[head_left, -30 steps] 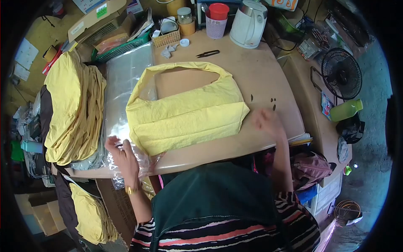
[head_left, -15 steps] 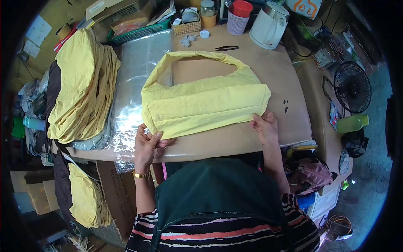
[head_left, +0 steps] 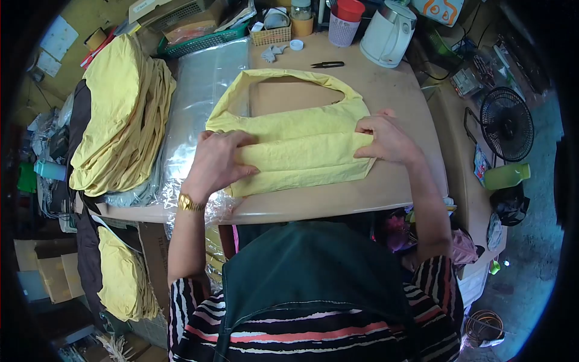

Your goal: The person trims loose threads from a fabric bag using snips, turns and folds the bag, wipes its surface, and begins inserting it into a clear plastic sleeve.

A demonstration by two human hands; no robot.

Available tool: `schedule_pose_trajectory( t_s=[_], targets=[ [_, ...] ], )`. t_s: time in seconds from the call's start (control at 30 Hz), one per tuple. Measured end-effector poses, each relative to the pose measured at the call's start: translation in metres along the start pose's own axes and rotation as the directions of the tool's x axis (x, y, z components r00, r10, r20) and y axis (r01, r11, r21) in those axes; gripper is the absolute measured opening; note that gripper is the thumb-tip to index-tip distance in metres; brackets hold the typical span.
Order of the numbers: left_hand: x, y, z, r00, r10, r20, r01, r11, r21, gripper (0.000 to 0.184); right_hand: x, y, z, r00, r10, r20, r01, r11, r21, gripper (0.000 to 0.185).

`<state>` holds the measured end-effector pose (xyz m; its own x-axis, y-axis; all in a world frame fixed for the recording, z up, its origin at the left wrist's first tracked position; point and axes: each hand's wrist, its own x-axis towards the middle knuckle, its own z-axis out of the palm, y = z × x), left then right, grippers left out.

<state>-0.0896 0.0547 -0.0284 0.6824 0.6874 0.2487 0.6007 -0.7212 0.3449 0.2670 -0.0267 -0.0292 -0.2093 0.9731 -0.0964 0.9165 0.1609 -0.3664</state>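
A yellow cloth bag [head_left: 307, 148] with a wide shoulder strap lies flat on the table, its strap loop pointing to the far side. My left hand [head_left: 222, 158] grips the bag's left side, fingers on the cloth and thumb lower down. At the opposite side my right hand [head_left: 386, 139] has hold of the right edge, thumb and fingers pressed on the fabric. Lengthwise folds run across the bag between both hands. Under its left end lies a sheet of clear plastic [head_left: 205, 90].
A pile of yellow bags [head_left: 123, 120] stands at the left, with more yellow cloth [head_left: 123, 274] hanging lower down. Along the back of the table [head_left: 398, 102] are black thread snips [head_left: 327, 64], a white kettle [head_left: 388, 35] and a small basket [head_left: 269, 37]. A black fan [head_left: 506, 125] stands right.
Both hands have moved from the bag's near bottom corners up to its left and right sides. The bag's lower part now lies flatter on the table.
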Motion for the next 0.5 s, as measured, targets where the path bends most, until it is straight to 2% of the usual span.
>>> schedule_pose_trajectory(
  t_s=[0.03,0.07,0.1,0.23,0.3,0.33,0.4,0.5],
  targets=[
    [0.004,0.001,-0.001,0.991,-0.038,0.126,0.030,0.998,0.063,0.063,-0.001,-0.001,-0.001,1.000,-0.003,-0.004,0.003,1.000,-0.003,0.047],
    [0.007,0.001,-0.003,0.966,-0.084,0.245,0.053,0.990,0.130,0.050,-0.002,-0.002,-0.002,0.999,-0.039,-0.022,0.038,0.998,-0.051,0.036],
    [0.003,-0.003,0.001,0.984,0.011,0.178,-0.030,0.994,0.105,0.031,-0.006,-0.003,-0.001,0.997,-0.073,-0.034,0.070,0.993,-0.095,0.026],
    [-0.010,-0.009,0.012,0.991,0.038,0.125,-0.050,0.994,0.097,0.021,-0.024,0.003,0.024,0.990,-0.116,-0.080,0.104,0.985,-0.136,0.023],
    [-0.018,-0.019,0.022,0.974,-0.043,0.221,0.009,0.988,0.151,0.012,-0.033,0.011,0.038,0.957,-0.210,-0.202,0.172,0.967,-0.190,0.019],
    [-0.024,-0.025,0.029,0.974,-0.044,0.224,0.010,0.989,0.149,0.012,-0.037,0.016,0.046,0.957,-0.209,-0.200,0.171,0.967,-0.188,0.019],
    [-0.034,-0.037,0.045,0.999,-0.009,0.054,0.005,0.997,0.078,0.017,-0.040,0.025,0.064,0.919,-0.224,-0.324,0.149,0.959,-0.240,0.017],
    [-0.036,-0.049,0.063,1.000,-0.008,-0.021,0.009,0.997,0.074,0.019,-0.037,0.033,0.086,0.870,-0.266,-0.415,0.132,0.937,-0.324,0.016]
  ],
)
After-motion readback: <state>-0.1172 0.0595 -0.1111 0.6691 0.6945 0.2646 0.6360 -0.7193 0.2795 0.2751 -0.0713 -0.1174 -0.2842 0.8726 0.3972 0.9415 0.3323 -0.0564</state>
